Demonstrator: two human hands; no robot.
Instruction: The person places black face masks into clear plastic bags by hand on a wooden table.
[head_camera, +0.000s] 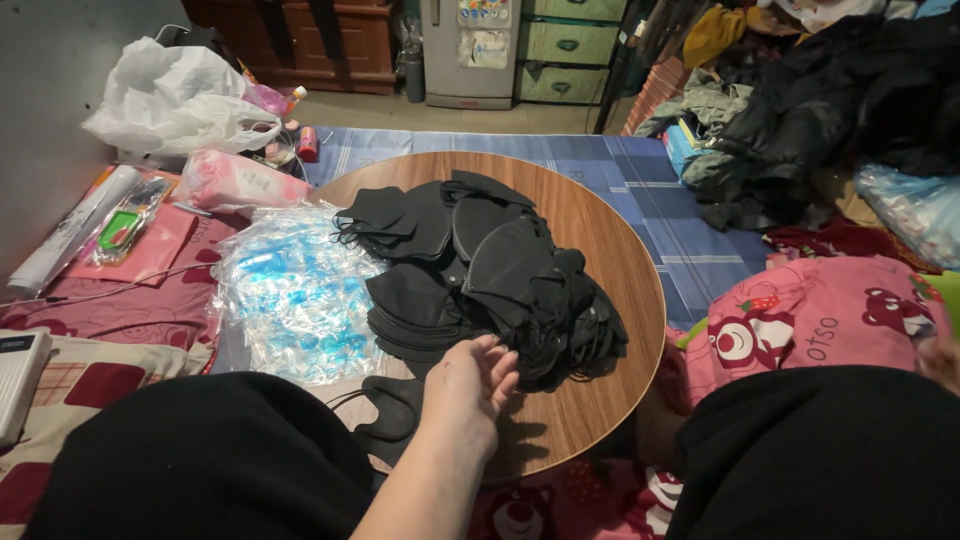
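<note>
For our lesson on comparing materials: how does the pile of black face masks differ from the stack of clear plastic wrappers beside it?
The black face masks are opaque, dark and folded; the clear plastic wrappers are see-through, shiny and printed with blue. The masks lie on the round wooden table, the wrappers mostly off its left edge. One hand touches the masks, none the wrappers. Both are loose heaps of many thin pieces.

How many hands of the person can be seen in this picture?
1. One hand reaches from the bottom centre onto the pile of black masks on the round wooden table. The other hand is out of view.
</note>
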